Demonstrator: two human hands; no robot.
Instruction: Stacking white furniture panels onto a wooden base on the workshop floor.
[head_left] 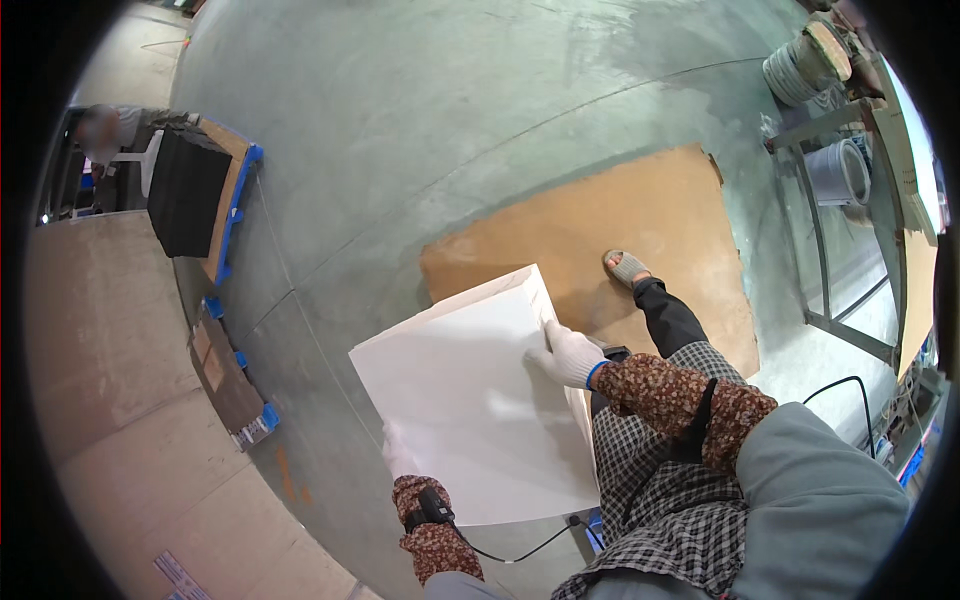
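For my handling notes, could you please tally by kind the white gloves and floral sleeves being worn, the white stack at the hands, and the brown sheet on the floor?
White gloves: 2
Floral sleeves: 2
White stack: 1
Brown sheet: 1
Total: 6

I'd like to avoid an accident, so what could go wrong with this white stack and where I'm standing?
The white stack could slip or shift, since the left hand and right hand meet it at its edges. The brown board under one foot might slide on the floor. The black cable by the left wrist could snag.
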